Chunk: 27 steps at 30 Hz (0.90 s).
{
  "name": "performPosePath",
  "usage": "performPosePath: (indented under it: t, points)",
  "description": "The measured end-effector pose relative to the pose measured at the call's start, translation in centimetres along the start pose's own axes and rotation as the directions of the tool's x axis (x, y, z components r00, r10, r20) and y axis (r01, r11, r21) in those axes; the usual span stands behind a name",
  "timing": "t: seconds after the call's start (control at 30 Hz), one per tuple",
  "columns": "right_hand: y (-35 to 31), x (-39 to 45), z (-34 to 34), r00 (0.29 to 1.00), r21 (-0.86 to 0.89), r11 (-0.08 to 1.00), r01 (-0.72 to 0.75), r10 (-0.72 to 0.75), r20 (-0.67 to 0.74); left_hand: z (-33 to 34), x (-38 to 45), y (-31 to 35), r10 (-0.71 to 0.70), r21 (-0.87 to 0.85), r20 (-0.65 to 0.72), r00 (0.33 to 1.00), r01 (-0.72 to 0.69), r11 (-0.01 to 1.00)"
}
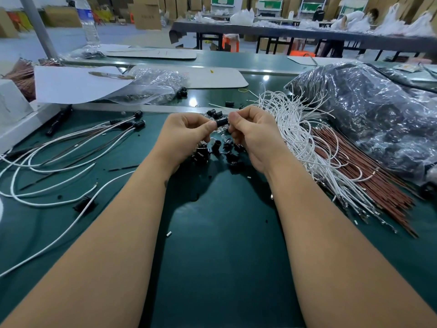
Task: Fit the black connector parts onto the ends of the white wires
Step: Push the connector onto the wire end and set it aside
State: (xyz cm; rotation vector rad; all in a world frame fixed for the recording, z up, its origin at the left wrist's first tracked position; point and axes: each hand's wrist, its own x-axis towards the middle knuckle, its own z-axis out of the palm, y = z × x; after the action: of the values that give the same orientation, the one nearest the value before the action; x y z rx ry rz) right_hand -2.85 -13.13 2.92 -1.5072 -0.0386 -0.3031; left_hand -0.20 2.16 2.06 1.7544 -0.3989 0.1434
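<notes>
My left hand and my right hand meet over the middle of the green table, and both pinch one small black connector part between their fingertips. Under the hands lies a loose pile of black connector parts. A thick bundle of white wires lies just right of my right hand, with no wire visible in either hand. To the left lie several white wires with black connectors fitted on their far ends.
Red-brown wires lie beside the white bundle. A big clear bag of black parts fills the right side. A smaller plastic bag, white sheets and a water bottle stand at the back left.
</notes>
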Motion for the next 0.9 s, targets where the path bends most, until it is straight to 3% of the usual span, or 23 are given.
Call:
performPosePath:
  t: [0.13,0.3,0.57,0.9]
  points:
    - [0.00,0.19,-0.06,0.998,0.037,0.998,-0.041,0.039,0.048,-0.21,0.13,-0.15,0.002,-0.033,0.003,1.000,-0.002,0.999]
    - [0.20,0.10,0.13,0.998,-0.002,1.000,0.026,-0.026,0.049,-0.42,0.11,-0.12,-0.014,-0.021,0.007,1.000,0.014,1.000]
    - [0.61,0.06,0.55,0.999,-0.019,1.000,-0.003,0.002,-0.051,0.14,-0.36,0.12,0.059,0.022,-0.016,0.998,-0.058,0.998]
    - [0.80,-0.24,0.43,1.000,-0.023,1.000,0.017,-0.017,0.005,0.33,-0.63,0.22,0.033,-0.024,-0.005,0.999,-0.033,0.999]
